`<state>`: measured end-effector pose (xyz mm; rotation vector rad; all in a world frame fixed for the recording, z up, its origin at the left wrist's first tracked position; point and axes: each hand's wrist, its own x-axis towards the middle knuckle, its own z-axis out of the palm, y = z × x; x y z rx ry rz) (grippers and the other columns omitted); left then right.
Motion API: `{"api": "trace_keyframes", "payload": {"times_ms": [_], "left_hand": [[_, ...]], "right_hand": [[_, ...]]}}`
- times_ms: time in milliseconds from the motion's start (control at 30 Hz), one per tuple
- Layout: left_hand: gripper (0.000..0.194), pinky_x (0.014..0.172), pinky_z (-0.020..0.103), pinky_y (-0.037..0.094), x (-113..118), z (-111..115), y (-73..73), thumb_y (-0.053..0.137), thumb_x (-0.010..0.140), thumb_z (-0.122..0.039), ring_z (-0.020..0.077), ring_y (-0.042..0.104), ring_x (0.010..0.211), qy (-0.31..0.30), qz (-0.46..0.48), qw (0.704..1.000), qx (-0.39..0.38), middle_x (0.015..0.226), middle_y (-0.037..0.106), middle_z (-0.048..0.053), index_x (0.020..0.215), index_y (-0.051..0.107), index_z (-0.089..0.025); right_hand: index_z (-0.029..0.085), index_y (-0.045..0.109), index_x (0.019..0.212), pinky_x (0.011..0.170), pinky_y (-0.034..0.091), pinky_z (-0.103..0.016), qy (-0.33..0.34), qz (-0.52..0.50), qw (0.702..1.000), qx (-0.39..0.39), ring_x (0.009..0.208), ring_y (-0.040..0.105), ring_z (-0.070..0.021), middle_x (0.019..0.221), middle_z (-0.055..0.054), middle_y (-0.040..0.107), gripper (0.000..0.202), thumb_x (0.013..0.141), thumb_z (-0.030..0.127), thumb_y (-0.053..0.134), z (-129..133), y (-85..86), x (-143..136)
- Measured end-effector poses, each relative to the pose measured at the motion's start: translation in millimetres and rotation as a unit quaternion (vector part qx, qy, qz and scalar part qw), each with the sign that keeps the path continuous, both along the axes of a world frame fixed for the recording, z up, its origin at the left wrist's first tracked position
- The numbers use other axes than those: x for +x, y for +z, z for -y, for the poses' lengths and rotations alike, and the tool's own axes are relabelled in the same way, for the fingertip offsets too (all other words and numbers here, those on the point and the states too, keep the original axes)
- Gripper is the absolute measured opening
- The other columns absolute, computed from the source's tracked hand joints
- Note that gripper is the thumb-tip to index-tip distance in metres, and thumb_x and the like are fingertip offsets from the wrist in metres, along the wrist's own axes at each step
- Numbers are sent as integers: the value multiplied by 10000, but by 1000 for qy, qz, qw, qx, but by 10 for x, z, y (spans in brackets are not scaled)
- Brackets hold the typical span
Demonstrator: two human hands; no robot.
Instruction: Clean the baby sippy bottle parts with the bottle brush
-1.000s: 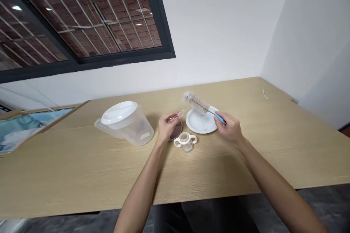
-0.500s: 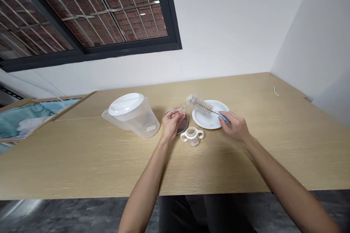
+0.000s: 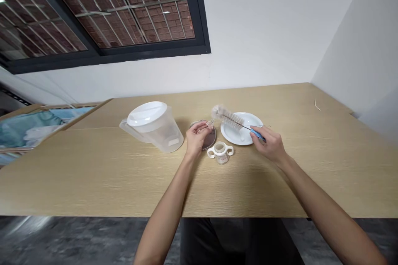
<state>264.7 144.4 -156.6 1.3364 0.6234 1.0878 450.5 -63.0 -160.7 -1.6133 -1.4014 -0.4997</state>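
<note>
Between the fingertips of my left hand is a small clear nipple-shaped piece, held above a dark round dish. My right hand grips the blue handle of a bottle brush. The brush's white bristles point left, over the left part of a white plate, with the tip close to the clear piece. A small bottle with two white handles stands upright on the table, in front of the dish and plate.
A translucent pitcher with a white lid stands left of my left hand on the wooden table. A thin pale strip lies at the right. Beyond the table's left end is a box with teal and white cloth-like items.
The camera view has shifted slightly. My left hand has turned a little, and the clear piece in it now tilts more to the right. My right hand keeps its grip on the brush.
</note>
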Motion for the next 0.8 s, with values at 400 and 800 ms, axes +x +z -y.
{"api": "trace_keyframes", "payload": {"times_ms": [400,800], "left_hand": [[384,960,383,582,-24,11,-92,747,714,-256,224,731,978,53,-75,983,161,1077,752,113,1080,715,-144],[284,992,386,566,-117,-49,-108,648,881,-310,220,693,1086,131,-128,917,355,1177,724,84,1130,728,-200]], "right_hand": [[204,725,1131,652,501,-303,-25,20,999,-13,707,675,-180,893,-69,756,275,980,336,536,-19,-49,-17],[167,726,1106,561,420,-255,-36,86,996,-4,637,638,-124,791,-36,729,246,979,283,549,-2,-6,-24]]}}
